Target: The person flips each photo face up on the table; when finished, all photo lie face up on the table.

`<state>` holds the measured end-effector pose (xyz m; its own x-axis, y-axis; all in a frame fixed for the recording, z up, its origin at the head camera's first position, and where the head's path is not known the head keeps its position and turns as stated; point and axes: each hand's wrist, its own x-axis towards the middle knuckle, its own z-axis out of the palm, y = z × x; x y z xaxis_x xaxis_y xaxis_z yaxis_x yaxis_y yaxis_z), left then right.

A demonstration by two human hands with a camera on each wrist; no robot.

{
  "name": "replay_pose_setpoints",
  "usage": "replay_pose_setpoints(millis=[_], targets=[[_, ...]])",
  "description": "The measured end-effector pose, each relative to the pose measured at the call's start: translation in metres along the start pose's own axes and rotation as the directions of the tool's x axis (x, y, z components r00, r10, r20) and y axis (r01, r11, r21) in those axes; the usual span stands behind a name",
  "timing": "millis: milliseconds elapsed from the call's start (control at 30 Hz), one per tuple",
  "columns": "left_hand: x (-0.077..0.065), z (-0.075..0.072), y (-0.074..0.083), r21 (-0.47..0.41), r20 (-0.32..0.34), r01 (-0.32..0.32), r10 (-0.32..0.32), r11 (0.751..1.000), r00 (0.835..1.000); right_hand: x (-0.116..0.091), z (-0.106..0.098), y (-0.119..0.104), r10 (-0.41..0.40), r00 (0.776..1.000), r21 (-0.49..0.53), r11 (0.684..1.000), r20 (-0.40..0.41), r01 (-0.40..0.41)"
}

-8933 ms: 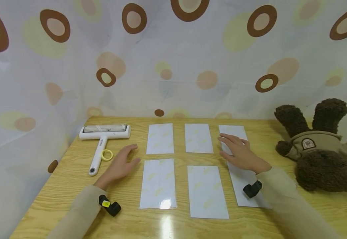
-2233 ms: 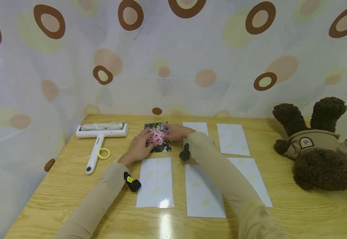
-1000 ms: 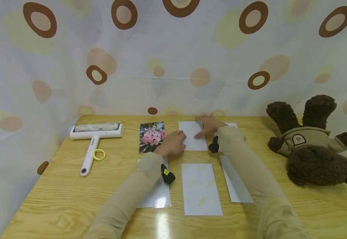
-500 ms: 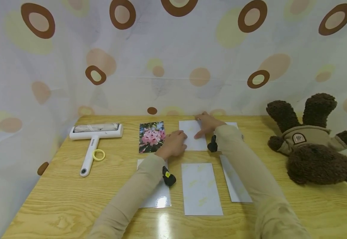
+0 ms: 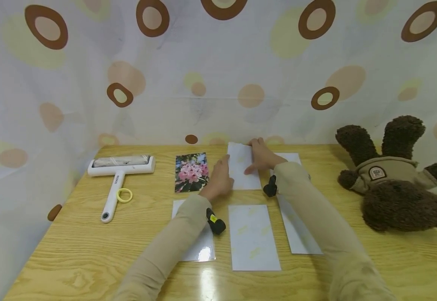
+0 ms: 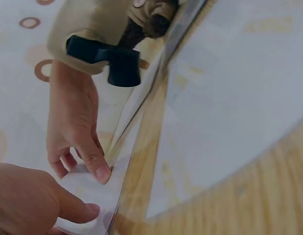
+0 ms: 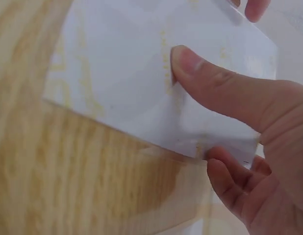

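A photo point(image 5: 242, 165) lies white back up in the middle of the back row, its far edge lifted off the table. My right hand point(image 5: 261, 156) grips its right side; in the right wrist view the thumb point(image 7: 215, 83) presses on the white back while curled fingers go under the edge. My left hand point(image 5: 220, 177) holds the left side, and the left wrist view shows its thumb point(image 6: 75, 208) on top of the card. Left of it a photo of pink flowers point(image 5: 191, 172) lies picture up.
More white-backed cards lie about: a front middle one point(image 5: 254, 238), a front left one point(image 5: 199, 246) under my left forearm, a front right one point(image 5: 297, 228) and a back right one point(image 5: 293, 158). A lint roller point(image 5: 122, 175), yellow ring point(image 5: 124, 195) and brown plush toy point(image 5: 395, 175) flank them.
The flower photo at back left was turned picture up. Both hands then moved right to the middle card, and its far edge has risen from the table in the last half second.
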<state>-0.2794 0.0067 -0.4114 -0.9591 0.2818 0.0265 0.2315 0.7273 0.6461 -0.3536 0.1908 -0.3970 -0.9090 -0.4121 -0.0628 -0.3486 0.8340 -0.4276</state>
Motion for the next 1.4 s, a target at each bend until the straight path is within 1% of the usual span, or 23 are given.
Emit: replay_pose_setpoints(millis=[133, 200, 233, 300, 367, 433, 467, 533, 567, 633, 767, 867, 933, 967, 1000, 1033, 1133, 1167, 1200, 1233, 1267, 1300, 1400], targets=[[0.000, 0.001, -0.003, -0.172, -0.113, -0.021, 0.001, 0.985, 0.994, -0.006, -0.003, -0.005, -0.048, 0.999, 0.021, 0.999, 0.015, 0.048], [0.001, 0.001, -0.004, -0.278, -0.128, -0.004, -0.033, 0.961, 0.991, -0.009, -0.005, -0.010, -0.067, 0.997, 0.023, 0.998, 0.027, 0.066], [0.001, 0.001, -0.004, -0.335, -0.123, 0.016, -0.061, 0.942, 0.991, -0.011, -0.006, -0.012, -0.079, 0.996, 0.026, 0.997, 0.030, 0.078], [0.000, 0.001, -0.003, -0.457, -0.092, 0.074, -0.130, 0.886, 0.987, -0.013, -0.007, -0.016, -0.108, 0.993, 0.019, 0.994, 0.042, 0.108], [0.000, -0.001, -0.003, -0.568, -0.041, 0.122, -0.176, 0.814, 0.984, -0.015, -0.008, -0.021, -0.160, 0.986, -0.023, 0.987, 0.051, 0.162], [-0.001, -0.003, -0.003, -0.644, 0.011, 0.146, -0.182, 0.751, 0.983, -0.018, -0.008, -0.027, -0.222, 0.973, -0.060, 0.972, 0.066, 0.225], [-0.001, -0.005, -0.003, -0.671, 0.035, 0.151, -0.173, 0.726, 0.984, -0.019, -0.008, -0.030, -0.247, 0.966, -0.074, 0.965, 0.077, 0.252], [-0.002, -0.008, -0.005, -0.706, 0.074, 0.153, -0.143, 0.692, 0.987, -0.022, -0.009, -0.038, -0.296, 0.951, -0.096, 0.948, 0.084, 0.304], [-0.002, -0.009, -0.006, -0.710, 0.086, 0.152, -0.130, 0.688, 0.988, -0.023, -0.009, -0.041, -0.315, 0.945, -0.102, 0.941, 0.085, 0.323], [-0.002, -0.013, -0.008, -0.705, 0.109, 0.146, -0.098, 0.694, 0.989, -0.024, -0.011, -0.046, -0.346, 0.935, -0.113, 0.929, 0.077, 0.353], [-0.003, -0.017, -0.006, -0.733, 0.151, 0.123, -0.017, 0.669, 0.988, -0.025, -0.016, -0.048, -0.358, 0.933, -0.096, 0.928, 0.037, 0.360], [-0.004, -0.019, -0.004, -0.755, 0.176, 0.100, 0.053, 0.648, 0.983, -0.022, -0.020, -0.041, -0.376, 0.926, -0.029, 0.926, -0.014, 0.376], [-0.005, -0.019, -0.002, -0.760, 0.177, 0.081, 0.085, 0.645, 0.981, -0.022, -0.021, -0.038, -0.381, 0.923, 0.020, 0.924, -0.052, 0.382], [-0.005, -0.019, -0.001, -0.771, 0.176, 0.069, 0.107, 0.633, 0.979, -0.021, -0.022, -0.037, -0.384, 0.920, 0.043, 0.921, -0.073, 0.388], [-0.005, -0.019, 0.000, -0.793, 0.178, 0.069, 0.123, 0.606, 0.976, -0.022, -0.023, -0.036, -0.382, 0.920, 0.067, 0.919, -0.087, 0.388], [-0.005, -0.019, 0.002, -0.819, 0.176, 0.069, 0.135, 0.570, 0.975, -0.023, -0.024, -0.036, -0.369, 0.924, 0.096, 0.921, -0.098, 0.378], [-0.004, -0.016, 0.004, -0.889, 0.157, 0.067, 0.165, 0.453, 0.974, -0.025, -0.027, -0.034, -0.316, 0.943, 0.206, 0.921, -0.108, 0.332], [-0.003, -0.015, 0.004, -0.905, 0.155, 0.072, 0.168, 0.419, 0.973, -0.026, -0.028, -0.033, -0.294, 0.950, 0.245, 0.918, -0.103, 0.311], [-0.002, -0.015, 0.005, -0.914, 0.153, 0.075, 0.169, 0.398, 0.974, -0.026, -0.028, -0.032, -0.269, 0.959, 0.288, 0.914, -0.095, 0.285], [-0.001, -0.014, 0.005, -0.915, 0.149, 0.071, 0.170, 0.397, 0.974, -0.026, -0.029, -0.032, -0.242, 0.967, 0.335, 0.907, -0.087, 0.257], [0.000, -0.013, 0.005, -0.911, 0.148, 0.067, 0.171, 0.406, 0.974, -0.026, -0.030, -0.031, -0.218, 0.973, 0.371, 0.900, -0.077, 0.231], [0.001, -0.013, 0.005, -0.903, 0.146, 0.061, 0.170, 0.424, 0.975, -0.027, -0.031, -0.031, -0.195, 0.978, 0.398, 0.894, -0.070, 0.207], [0.002, -0.012, 0.004, -0.847, 0.162, 0.049, 0.170, 0.529, 0.972, -0.029, -0.032, -0.030, -0.145, 0.989, 0.456, 0.878, -0.042, 0.147]])
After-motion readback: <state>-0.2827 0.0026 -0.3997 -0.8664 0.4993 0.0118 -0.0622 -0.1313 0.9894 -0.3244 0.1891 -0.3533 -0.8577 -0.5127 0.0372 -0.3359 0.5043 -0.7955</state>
